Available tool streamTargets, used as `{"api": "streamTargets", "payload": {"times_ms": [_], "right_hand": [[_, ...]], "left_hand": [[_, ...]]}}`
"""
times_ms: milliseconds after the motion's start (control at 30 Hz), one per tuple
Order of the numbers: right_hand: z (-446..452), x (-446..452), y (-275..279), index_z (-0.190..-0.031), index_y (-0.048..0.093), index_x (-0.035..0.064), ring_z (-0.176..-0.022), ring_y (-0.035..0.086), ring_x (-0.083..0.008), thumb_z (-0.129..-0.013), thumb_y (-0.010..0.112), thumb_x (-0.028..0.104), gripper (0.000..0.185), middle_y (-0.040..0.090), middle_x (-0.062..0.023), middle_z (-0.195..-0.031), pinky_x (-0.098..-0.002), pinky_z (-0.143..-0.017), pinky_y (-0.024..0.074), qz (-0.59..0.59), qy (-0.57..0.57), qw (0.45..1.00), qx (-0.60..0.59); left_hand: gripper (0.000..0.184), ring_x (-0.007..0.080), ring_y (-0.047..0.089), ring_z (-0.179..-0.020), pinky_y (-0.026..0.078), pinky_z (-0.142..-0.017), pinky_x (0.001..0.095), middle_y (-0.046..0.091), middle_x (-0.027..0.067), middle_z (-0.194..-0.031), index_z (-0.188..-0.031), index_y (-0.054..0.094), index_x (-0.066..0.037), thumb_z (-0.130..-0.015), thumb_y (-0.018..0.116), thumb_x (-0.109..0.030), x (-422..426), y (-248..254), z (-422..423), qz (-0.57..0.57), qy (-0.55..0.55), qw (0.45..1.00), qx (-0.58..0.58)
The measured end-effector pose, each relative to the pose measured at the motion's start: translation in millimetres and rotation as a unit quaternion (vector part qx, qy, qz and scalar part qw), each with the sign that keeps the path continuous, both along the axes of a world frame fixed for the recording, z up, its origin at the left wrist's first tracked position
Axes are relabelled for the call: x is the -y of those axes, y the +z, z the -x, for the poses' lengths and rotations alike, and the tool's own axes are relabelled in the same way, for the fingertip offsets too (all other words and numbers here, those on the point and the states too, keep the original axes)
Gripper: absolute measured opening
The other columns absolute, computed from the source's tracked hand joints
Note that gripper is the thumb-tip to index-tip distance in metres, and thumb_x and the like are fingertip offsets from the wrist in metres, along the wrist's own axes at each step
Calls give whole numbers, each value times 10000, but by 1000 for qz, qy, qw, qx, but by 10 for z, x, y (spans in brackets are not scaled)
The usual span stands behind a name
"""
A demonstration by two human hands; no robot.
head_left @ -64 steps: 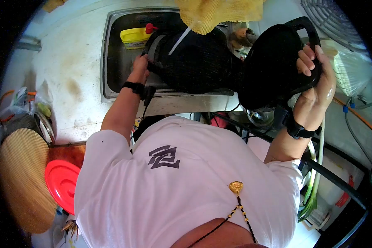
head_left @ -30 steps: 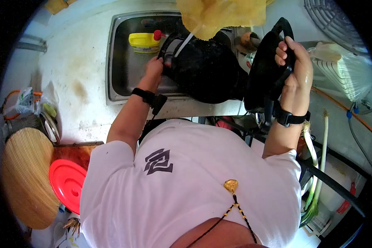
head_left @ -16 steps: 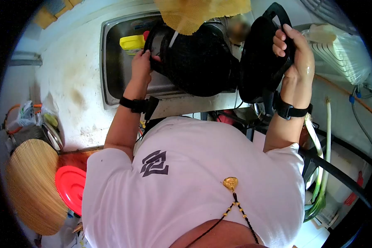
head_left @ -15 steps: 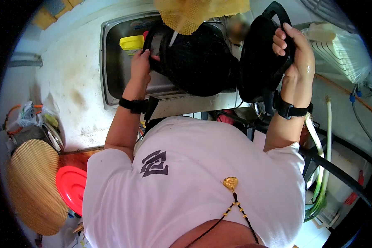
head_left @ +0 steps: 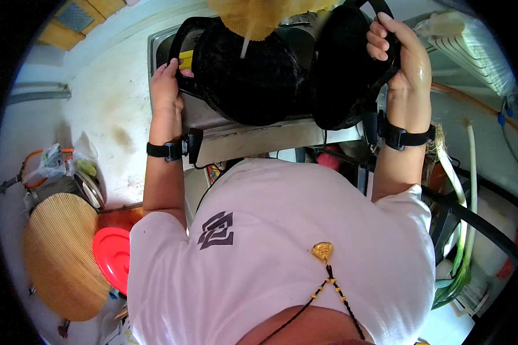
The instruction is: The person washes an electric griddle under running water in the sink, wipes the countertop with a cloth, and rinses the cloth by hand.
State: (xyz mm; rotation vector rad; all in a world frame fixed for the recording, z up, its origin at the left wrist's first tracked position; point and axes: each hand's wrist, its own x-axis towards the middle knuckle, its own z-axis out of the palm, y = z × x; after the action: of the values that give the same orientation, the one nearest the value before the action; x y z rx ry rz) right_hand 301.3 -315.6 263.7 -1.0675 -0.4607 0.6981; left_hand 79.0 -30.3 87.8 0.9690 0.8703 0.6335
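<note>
Because a loop handle (head_left: 185, 30) juts from each outer end of the black pan (head_left: 244, 86), the left hand (head_left: 166, 86) can close around one and the right hand (head_left: 410, 54) around the other, which probably shares the weight between both arms. The pan hangs over the sink (head_left: 198, 114), likely so that drips fall into the basin; its right half (head_left: 348, 72) tilts up beside the left half, and the join between them is too dark to make out. A pale streak (head_left: 244, 47), perhaps running water, shows in front of the left half, below a yellow mesh cloth (head_left: 259, 23).

Broad and rounded, the pan looks dull and slightly rough inside. The sink is brushed metal, set into a stained, whitish bench (head_left: 101, 109). Through the left loop shows part of a yellow container (head_left: 186, 60), smooth like plastic.
</note>
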Motion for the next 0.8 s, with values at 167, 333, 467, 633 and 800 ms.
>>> {"api": "streamTargets", "payload": {"times_ms": [167,333,467,633,800], "right_hand": [[-19,76,-109,-798,466,-5,-555,402,-77,-909,554,68,159,439,-46,-717,-198,-445,306,-13,30,999,-22],[-13,229,-204,-909,493,-76,-548,390,-84,-919,536,59,143,421,-37,-708,-198,-433,304,-33,20,998,-41],[-27,342,-355,-975,482,-117,-544,385,-88,-919,529,49,181,427,-52,-715,-204,-420,298,-60,17,996,-62],[7,417,-478,-988,479,-129,-541,380,-90,-916,530,42,192,416,-49,-709,-202,-419,293,-65,-17,994,-82],[-29,580,-607,-1000,490,-127,-541,380,-89,-919,523,40,189,414,-41,-712,-208,-431,291,-81,-20,994,-75]], "left_hand": [[165,201,578,-623,496,-615,308,594,82,-706,-944,571,13,-933,558,-151,-249,-94,131,84,-9,994,63],[165,182,571,-668,518,-672,300,572,56,-708,-974,576,24,-942,538,-133,-297,51,218,102,23,993,56],[155,166,541,-642,483,-620,289,568,33,-700,-957,588,20,-936,535,-124,-434,-65,368,109,-27,988,108],[216,149,471,-610,422,-637,296,502,17,-665,-1035,551,40,-933,543,-150,-380,57,369,99,-14,990,101],[245,143,438,-592,394,-645,302,480,9,-643,-1043,558,36,-918,567,-174,-412,128,376,88,-10,992,90]]}}
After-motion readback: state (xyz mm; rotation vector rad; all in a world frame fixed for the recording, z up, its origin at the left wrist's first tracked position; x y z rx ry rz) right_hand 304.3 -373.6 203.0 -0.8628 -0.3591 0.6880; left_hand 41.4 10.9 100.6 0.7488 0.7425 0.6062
